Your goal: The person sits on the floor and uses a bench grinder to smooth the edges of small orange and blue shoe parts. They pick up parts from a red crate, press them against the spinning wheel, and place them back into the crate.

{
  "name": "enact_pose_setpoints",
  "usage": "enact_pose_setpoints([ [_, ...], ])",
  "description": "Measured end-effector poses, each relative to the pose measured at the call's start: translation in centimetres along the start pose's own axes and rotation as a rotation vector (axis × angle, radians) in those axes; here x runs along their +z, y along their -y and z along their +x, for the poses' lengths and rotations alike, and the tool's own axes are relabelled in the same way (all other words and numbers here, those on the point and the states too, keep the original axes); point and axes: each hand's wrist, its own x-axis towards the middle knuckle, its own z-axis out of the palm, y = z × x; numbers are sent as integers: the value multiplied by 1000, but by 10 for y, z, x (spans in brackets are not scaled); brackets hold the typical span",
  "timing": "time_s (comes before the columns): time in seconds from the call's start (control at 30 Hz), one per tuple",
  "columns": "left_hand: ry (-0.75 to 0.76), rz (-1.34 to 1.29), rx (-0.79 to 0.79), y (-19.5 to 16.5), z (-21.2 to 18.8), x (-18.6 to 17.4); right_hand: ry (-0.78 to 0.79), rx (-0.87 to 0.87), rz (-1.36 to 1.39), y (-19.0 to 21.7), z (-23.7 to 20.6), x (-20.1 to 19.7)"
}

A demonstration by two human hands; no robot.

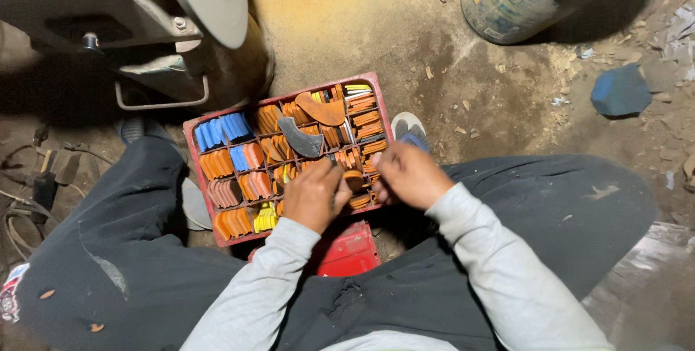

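My left hand (pixel 313 197) has its fingers curled together, knuckles up, over the near edge of the red tray (pixel 194 150); the fingertips press into the pieces there, but I cannot tell whether they pinch one. My right hand (pixel 410 175) sits just beside it at 3 o'clock, fingers bent inward and bunched at the tray's right corner; what lies under them is hidden. Between the two hands an orange piece (pixel 354 179) shows, touching or nearly touching the left fingers.

The tray is divided into compartments packed with small curved pieces standing on edge: blue pieces (pixel 223 131) at the tray's 10 o'clock corner, orange and brown ones through the middle, yellow pieces (pixel 265 217) at 6 o'clock near the left wrist. Two larger crescent pieces lie loose on top, a grey one (pixel 300 141) and a brown one (pixel 321 111) at 12 o'clock from the left hand.

The tray rests on the dirt floor (pixel 405 54) between my legs. A red box (pixel 349 250) lies under its near edge. At 1 o'clock stands a blue drum (pixel 517 0); at 11 o'clock, a metal machine (pixel 145 32).
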Motion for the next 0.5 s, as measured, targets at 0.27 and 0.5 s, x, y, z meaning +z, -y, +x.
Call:
enact_pose_setpoints([
  [0.27,-351,-97,-23,-27,11,-23,5,-140,966,-13,-1,55],
  [0.5,-234,-352,-167,-5,8,-12,-164,-461,211,-6,32,39],
])
